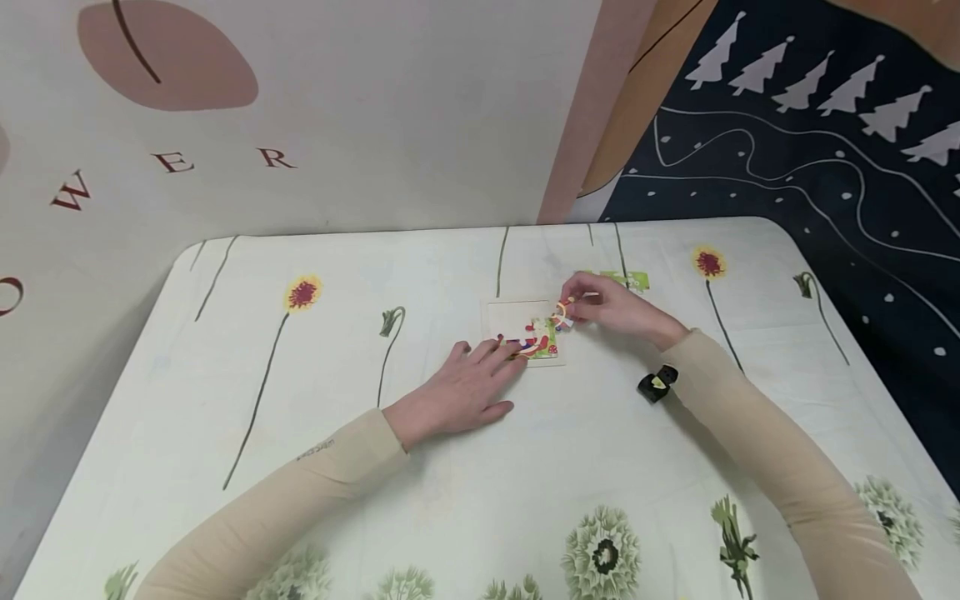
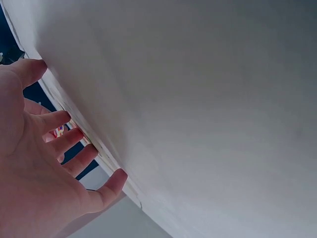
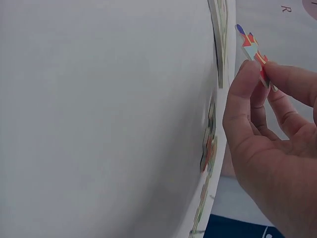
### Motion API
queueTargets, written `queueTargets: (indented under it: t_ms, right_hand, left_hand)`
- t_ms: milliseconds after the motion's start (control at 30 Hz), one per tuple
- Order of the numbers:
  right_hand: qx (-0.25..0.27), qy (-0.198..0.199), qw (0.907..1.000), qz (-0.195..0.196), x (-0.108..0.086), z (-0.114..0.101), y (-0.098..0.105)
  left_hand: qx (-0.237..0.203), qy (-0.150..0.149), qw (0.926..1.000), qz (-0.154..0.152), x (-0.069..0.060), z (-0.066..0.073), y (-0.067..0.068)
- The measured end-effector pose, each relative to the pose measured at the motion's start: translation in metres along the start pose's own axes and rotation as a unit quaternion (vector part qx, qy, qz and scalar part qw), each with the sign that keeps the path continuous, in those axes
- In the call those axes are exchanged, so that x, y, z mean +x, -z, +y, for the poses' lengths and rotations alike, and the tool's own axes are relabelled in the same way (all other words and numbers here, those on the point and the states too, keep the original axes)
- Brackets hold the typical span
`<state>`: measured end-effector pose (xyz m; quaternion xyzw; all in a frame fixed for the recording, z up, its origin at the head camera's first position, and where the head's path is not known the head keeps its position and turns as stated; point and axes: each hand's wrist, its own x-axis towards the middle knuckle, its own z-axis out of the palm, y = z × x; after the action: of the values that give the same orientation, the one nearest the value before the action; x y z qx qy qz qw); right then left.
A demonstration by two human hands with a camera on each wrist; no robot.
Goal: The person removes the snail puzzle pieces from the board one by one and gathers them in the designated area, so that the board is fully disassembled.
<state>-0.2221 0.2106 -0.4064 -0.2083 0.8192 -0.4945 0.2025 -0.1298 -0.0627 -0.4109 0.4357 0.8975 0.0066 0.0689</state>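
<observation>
White cloth (image 1: 585, 467) printed with red-and-yellow flowers (image 1: 303, 294), thin stems (image 1: 258, 400) and pale green blooms (image 1: 600, 533), pale backdrop (image 1: 420, 108) bearing a pink shape (image 1: 168, 54) and red letters (image 1: 172, 162), pink stripe (image 1: 596, 108) beside it, dark panel (image 1: 806, 200) at right with white trees (image 1: 715, 58).

The puzzle board (image 1: 513, 313) lies on the table (image 1: 585, 442), toward its far edge. Joined pieces (image 1: 552, 342) sit in the board's near right part. The left hand (image 1: 467, 392) comes from the near left, its fingers over the board's near left corner. At the board's right edge, the right hand (image 1: 617, 312) holds a piece (image 1: 562, 316) above the surface. Further pieces (image 1: 637, 280) lie just beyond that hand, to the board's far right. A wall (image 1: 405, 108) stands behind the table.
</observation>
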Motion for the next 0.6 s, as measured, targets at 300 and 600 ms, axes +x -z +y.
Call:
queueTargets:
  t_ms: [300,600]
  right_hand:
    - [-0.025,-0.03,0.999,0.023,-0.009,0.009,0.015]
    - [-0.031,-0.045,0.9975,0.044,-0.021,0.014,0.028]
  left_hand:
    - [0.003,0.003,1.0,-0.004,0.0,0.001,-0.001]
    - [0.008,0.004,1.0,-0.003,0.0,0.001,-0.001]
